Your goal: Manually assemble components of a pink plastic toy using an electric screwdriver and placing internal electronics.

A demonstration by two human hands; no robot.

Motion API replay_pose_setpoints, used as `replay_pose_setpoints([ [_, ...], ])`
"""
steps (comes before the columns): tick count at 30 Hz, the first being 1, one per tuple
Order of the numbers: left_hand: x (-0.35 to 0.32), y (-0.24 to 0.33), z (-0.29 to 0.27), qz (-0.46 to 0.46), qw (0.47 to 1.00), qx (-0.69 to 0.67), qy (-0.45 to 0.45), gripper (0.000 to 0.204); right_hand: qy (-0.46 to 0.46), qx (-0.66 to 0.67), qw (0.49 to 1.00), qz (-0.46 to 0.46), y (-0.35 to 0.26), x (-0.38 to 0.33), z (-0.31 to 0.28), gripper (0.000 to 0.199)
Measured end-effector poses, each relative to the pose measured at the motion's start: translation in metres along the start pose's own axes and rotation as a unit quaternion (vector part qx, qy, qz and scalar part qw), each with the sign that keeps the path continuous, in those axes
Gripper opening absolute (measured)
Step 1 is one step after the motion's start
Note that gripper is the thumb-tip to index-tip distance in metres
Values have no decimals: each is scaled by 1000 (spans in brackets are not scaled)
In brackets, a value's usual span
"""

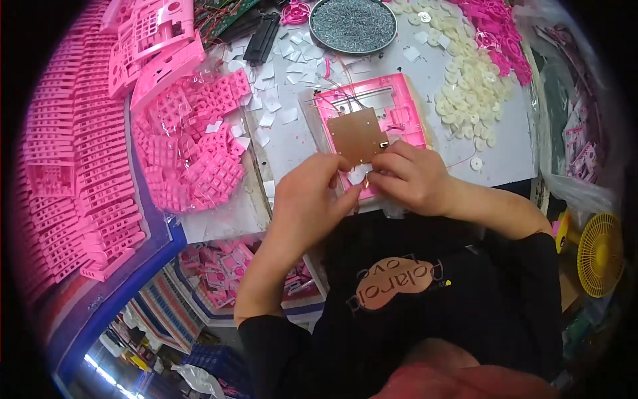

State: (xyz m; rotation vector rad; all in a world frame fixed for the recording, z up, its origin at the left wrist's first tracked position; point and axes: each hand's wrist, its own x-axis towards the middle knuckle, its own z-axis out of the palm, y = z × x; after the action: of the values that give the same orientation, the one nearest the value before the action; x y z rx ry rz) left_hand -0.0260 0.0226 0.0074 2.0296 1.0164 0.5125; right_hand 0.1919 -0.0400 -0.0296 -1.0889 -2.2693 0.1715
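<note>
A brown circuit board [355, 135] lies tilted over an open pink plastic housing [407, 110], with thin wires [347, 81] running off its far side. My left hand [307, 194] grips the board's near left corner, forefinger at its edge and thumb reaching below. At the near right corner, my right hand [413, 178] has its fingers closed on the board, beside a small black part. Between my fingertips shows a small white piece [359, 174], like the paper squares on the table. My fingers partly hide the board's near edge, so I cannot tell which fingertips touch the white piece.
Loose white squares [289, 114] and a round tray of small screws [353, 25] lie beyond. Cream discs [465, 93] and magenta parts [492, 33] sit right. Pink keypads [193, 146] in plastic and stacked pink parts [73, 159] fill the left. A yellow fan [599, 255] stands lower right.
</note>
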Motion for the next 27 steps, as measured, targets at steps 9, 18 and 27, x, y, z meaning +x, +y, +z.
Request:
replay_pose_setpoints([
  [9, -11, 2, 16, -26, 999, -23, 13, 14, 48, 57, 997, 24, 1, 1, -2, 26],
  [18, 12, 1, 3, -60, 993, -97, -39, 17, 69, 12, 998, -3, 0, -1, 0, 21],
  [27, 4, -12, 21, -9, 999, -51, 12, 14, 22, -26, 999, -3, -1, 2, 4, 22],
])
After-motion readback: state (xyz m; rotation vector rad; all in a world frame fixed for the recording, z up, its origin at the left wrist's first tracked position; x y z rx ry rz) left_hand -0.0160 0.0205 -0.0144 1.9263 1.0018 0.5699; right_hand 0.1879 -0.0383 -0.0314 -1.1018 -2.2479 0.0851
